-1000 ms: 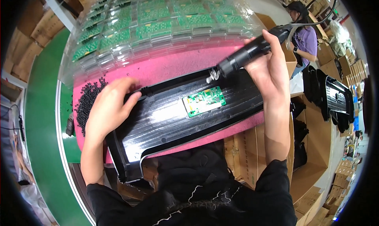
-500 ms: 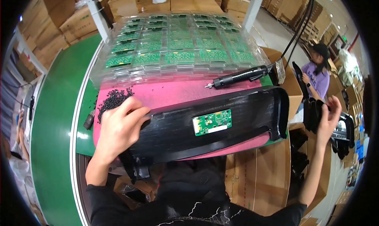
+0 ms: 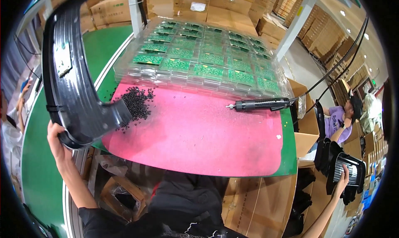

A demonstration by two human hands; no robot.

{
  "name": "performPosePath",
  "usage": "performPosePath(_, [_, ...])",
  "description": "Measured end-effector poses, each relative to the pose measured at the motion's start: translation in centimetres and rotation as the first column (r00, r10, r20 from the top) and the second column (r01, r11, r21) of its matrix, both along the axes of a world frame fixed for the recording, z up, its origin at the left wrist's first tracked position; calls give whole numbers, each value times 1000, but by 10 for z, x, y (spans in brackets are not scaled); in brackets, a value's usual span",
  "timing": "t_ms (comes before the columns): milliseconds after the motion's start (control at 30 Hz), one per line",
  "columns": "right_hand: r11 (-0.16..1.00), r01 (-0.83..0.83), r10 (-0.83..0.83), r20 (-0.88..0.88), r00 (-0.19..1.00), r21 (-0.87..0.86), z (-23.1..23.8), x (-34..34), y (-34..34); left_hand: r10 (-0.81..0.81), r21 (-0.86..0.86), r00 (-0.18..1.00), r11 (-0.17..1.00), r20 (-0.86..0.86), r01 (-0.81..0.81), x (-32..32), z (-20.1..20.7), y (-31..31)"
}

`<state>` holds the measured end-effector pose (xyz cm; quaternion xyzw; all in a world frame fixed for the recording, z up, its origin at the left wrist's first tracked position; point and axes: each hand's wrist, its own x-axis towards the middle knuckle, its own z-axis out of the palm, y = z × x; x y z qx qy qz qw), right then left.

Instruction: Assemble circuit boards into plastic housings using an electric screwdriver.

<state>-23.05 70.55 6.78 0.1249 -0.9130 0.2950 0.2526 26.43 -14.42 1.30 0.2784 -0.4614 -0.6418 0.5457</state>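
My left hand [image 3: 60, 144] grips the lower end of a long, curved black plastic housing [image 3: 79, 90], which stands nearly upright at the left. A small green circuit board [image 3: 63, 60] sits inside it. The housing's lower flange reaches over the pink mat [image 3: 195, 134], beside a heap of small black screws [image 3: 139, 105]. Far to the right, my right hand [image 3: 341, 180] is closed at the edge of another black plastic housing [image 3: 351, 173] with a shiny ribbed face. That one lies among several similar black parts; the thumb's hold is partly hidden.
A black electric screwdriver [image 3: 262, 104] lies across the mat's far right, its cable rising to the right. Behind are stacked transparent trays [image 3: 203, 75] of green circuit boards. An open carton [image 3: 305, 134] stands at the right; a person in purple [image 3: 338, 121] is beyond.
The housing with the circuit board has gone from over the mat to the left, turned upright in my left hand. My right hand has lowered onto the other black housing. The view has shifted.
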Motion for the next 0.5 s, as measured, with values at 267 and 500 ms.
performPosePath(267, [939,109,-42,-205,978,326,-22,8,94,85,282,984,959,-159,-37,18,-29,-49])
performPosePath(500, [828,317,-195,-293,936,462,-29,12,68,496,308,835,854,-240,-419,91,-132,-200])
